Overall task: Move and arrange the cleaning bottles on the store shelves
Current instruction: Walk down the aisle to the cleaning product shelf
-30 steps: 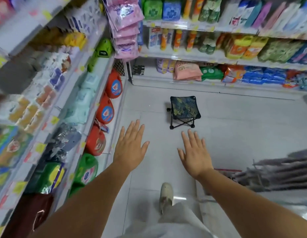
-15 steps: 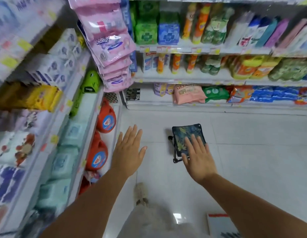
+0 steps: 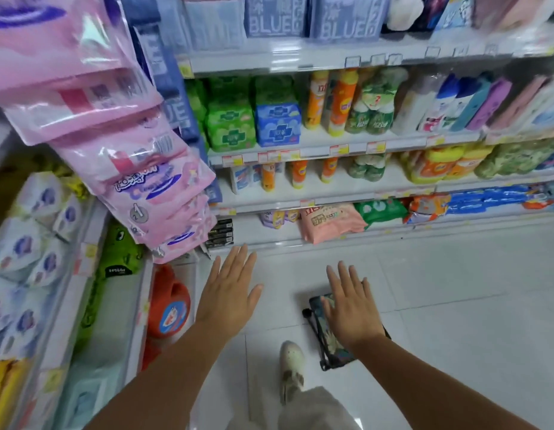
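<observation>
Left hand [image 3: 227, 293] and right hand [image 3: 351, 308] are spread flat, holding nothing. Upright orange bottles [image 3: 342, 100] stand on a shelf [image 3: 331, 149] in the frame's upper middle, well beyond both. A red jug [image 3: 170, 305], lower left, lies nearest the left hand.

glossy plastic packs [image 3: 83, 97], glossy tiled floor [image 3: 455, 305]

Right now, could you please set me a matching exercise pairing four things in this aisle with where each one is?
Things:
1. orange jug
2. folding stool
3. pink packs
4. blue pack

Places:
A. hanging at the upper left
B. on the floor, partly hidden by the right hand
C. low on the left shelving
D. on the back shelf, beside a green pack

Pairs: 1-C, 2-B, 3-A, 4-D.
</observation>
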### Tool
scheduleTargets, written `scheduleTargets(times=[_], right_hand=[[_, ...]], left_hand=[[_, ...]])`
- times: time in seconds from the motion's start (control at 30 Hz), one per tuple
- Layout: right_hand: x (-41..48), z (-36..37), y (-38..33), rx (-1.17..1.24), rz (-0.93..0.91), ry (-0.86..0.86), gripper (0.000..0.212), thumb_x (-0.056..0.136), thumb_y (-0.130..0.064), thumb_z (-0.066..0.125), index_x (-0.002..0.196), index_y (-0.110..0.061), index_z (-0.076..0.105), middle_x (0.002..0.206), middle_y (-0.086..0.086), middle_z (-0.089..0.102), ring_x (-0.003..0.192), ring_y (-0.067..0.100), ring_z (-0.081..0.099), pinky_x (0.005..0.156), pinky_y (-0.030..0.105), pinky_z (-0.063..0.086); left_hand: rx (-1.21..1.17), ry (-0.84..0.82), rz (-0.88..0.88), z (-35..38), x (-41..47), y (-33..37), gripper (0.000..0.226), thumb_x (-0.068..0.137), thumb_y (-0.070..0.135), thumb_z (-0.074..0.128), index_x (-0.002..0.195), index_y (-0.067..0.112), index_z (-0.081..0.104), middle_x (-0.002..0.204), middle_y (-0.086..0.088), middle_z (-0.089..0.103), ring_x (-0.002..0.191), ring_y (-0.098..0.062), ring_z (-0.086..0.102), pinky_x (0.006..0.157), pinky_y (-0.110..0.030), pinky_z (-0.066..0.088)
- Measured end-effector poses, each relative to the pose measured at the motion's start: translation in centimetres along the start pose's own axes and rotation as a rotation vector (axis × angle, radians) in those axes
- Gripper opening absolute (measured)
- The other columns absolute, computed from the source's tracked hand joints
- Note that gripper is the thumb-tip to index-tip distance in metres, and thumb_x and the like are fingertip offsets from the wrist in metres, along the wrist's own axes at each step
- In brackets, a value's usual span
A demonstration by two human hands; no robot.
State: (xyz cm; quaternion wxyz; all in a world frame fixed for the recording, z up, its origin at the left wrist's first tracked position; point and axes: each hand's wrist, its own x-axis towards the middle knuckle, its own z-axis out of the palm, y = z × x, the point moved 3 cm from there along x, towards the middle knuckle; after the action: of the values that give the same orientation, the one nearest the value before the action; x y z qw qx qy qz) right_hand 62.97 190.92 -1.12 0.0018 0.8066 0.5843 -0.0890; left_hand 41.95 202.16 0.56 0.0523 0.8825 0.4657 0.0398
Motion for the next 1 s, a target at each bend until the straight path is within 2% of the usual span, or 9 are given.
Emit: scheduleTargets(times=[0.13,0.23,0.33,0.43,0.5,0.6,0.7,0.8,1.0], right_hand=[[7.9,-1.8,0.3,-0.019,0.010,-0.005,0.058,0.092,-0.043,0.027,0.133,-0.011,0.052,0.136,0.016,0.054,0.125,0.036,0.052,0.097,0.052,0.044],[12.8,-3.4,0.5,-0.021,0.026,-0.036,0.060,0.093,-0.044,0.023,0.131,-0.011,0.055,0.135,0.015,0.055,0.123,0.033,0.055,0.093,0.051,0.049],[17.7,-4.4,0.8,0.006,0.032,0.004,0.060,0.090,-0.044,0.026,0.137,-0.013,0.047,0.136,0.014,0.055,0.122,0.034,0.055,0.093,0.053,0.048],[22.4,-5.7,0.5,0.061,0.060,0.049,0.054,0.095,-0.044,0.021,0.137,-0.015,0.036,0.134,0.015,0.056,0.122,0.036,0.055,0.094,0.053,0.047],[24.7,-6.1,0.5,0.061,0.074,0.065,0.054,0.089,-0.042,0.033,0.134,-0.014,0.036,0.133,0.015,0.057,0.121,0.036,0.055,0.097,0.051,0.046],[27.8,-6.8,1.1,0.012,0.095,0.119,0.054,0.088,-0.041,0.036,0.133,-0.013,0.044,0.133,0.015,0.057,0.121,0.037,0.055,0.103,0.050,0.033],[29.8,-7.7,2.4,0.003,0.185,0.103,0.057,0.091,-0.044,0.032,0.135,-0.013,0.050,0.139,0.015,0.052,0.126,0.036,0.050,0.102,0.051,0.043],[31.3,-8.7,4.2,0.015,0.265,0.091,0.059,0.089,-0.045,0.034,0.136,-0.013,0.050,0.140,0.014,0.050,0.128,0.035,0.049,0.099,0.052,0.042],[35.2,-9.7,8.3,-0.009,0.268,0.090,0.060,0.087,-0.044,0.035,0.138,-0.014,0.046,0.142,0.014,0.048,0.130,0.034,0.047,0.101,0.051,0.037]], left_hand=[[0.027,0.003,0.006,-0.4,7.7,-1.3,0.063,0.085,0.046,0.032,0.140,0.015,0.036,0.150,-0.007,0.033,0.139,-0.020,0.026,0.113,-0.038,0.008],[0.018,0.025,0.016,-0.6,12.5,-1.7,0.062,0.089,0.048,0.026,0.141,0.016,0.033,0.151,-0.004,0.029,0.140,-0.019,0.021,0.112,-0.040,0.010],[0.009,0.050,0.057,-1.1,17.4,-2.4,0.061,0.088,0.047,0.031,0.139,0.015,0.036,0.150,-0.006,0.033,0.139,-0.018,0.021,0.111,-0.041,0.014],[0.015,0.069,0.109,-1.1,22.8,-3.6,0.062,0.085,0.046,0.033,0.138,0.014,0.039,0.149,-0.006,0.034,0.138,-0.017,0.020,0.111,-0.041,0.014],[0.006,0.072,0.138,-0.9,26.2,-4.1,0.060,0.091,0.048,0.023,0.139,0.015,0.039,0.149,-0.005,0.034,0.138,-0.017,0.020,0.112,-0.039,0.009],[-0.008,0.053,0.192,-1.0,30.4,-3.9,0.066,0.093,0.051,0.008,0.140,0.015,0.037,0.149,-0.003,0.034,0.138,-0.016,0.021,0.112,-0.040,0.014],[0.015,0.066,0.285,-1.3,33.7,-3.2,0.062,0.092,0.049,0.020,0.139,0.014,0.040,0.148,-0.005,0.036,0.137,-0.017,0.023,0.113,-0.037,0.009],[0.015,0.075,0.328,-1.8,36.9,-1.6,0.063,0.086,0.048,0.033,0.138,0.012,0.038,0.148,-0.006,0.035,0.138,-0.017,0.021,0.110,-0.040,0.014],[0.004,0.056,0.297,-1.0,41.5,1.3,0.065,0.087,0.050,0.029,0.142,0.015,0.029,0.152,-0.004,0.025,0.140,-0.015,0.014,0.109,-0.041,0.015]])
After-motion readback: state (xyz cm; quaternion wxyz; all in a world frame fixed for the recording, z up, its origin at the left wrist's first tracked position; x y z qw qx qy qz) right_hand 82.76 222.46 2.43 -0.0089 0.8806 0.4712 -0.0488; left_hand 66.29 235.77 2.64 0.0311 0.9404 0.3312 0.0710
